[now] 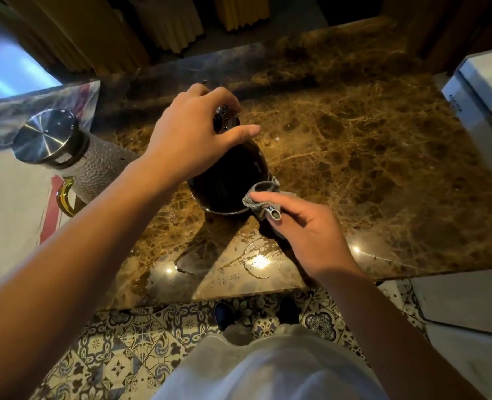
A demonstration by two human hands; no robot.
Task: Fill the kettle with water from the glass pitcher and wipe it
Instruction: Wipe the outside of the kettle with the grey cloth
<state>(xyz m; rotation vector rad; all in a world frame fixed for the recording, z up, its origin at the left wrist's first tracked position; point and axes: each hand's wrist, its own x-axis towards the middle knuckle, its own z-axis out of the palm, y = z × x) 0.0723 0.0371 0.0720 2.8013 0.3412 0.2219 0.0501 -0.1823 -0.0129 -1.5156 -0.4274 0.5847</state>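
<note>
My left hand (190, 140) grips the kettle (227, 180) lid near the tabletop (354, 154) middle, steadying it, while my right hand (305, 226) pinches the cloth (260, 197) around its spout.

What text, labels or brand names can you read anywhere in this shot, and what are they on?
White appliance at the right edge: a small dark label runs along its near corner; it seems to begin "AU", the rest too blurred to read.
Kettle: no legible text.
Glass pitcher, with steel lid: no markings visible.
Nothing else readable.
</note>
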